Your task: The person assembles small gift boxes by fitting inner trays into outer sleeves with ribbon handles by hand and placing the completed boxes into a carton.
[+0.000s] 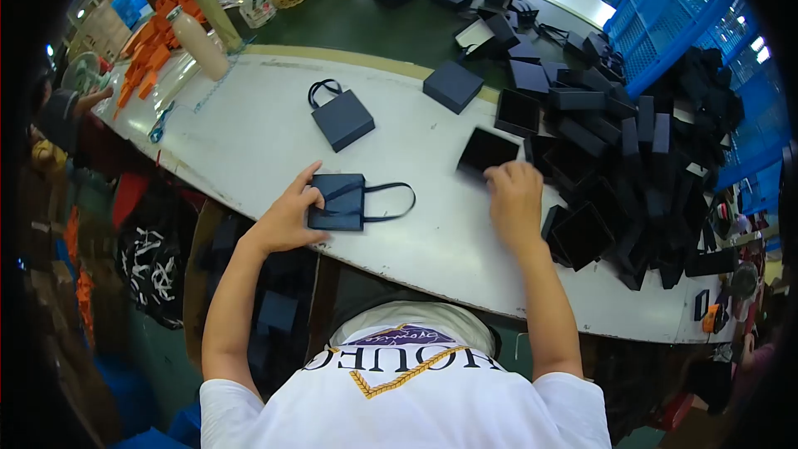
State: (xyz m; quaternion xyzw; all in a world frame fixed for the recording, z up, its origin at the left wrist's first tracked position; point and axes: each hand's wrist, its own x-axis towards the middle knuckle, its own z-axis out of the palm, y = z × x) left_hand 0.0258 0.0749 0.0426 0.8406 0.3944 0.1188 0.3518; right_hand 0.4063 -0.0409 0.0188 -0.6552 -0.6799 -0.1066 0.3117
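On the white tabletop in front of me lies a small black box with a ribbon handle (339, 214), its loop pointing right. My left hand (287, 214) grips this box from its left side, with a finger bent over the top face. My right hand (517, 199) pinches the near edge of an open black box (486, 152) beside the pile; the fingertips are slightly blurred. Another black box with a handle (343, 120) stands farther back, and a closed black box (453, 86) sits near the table's far edge.
A large heap of black boxes (586, 129) covers the right side, against blue plastic crates (665, 25). At the far left are a pale bottle (198, 43) and orange pieces (150, 54). More black boxes lie on the green surface (349, 12) behind. Another person (62, 120) is at left.
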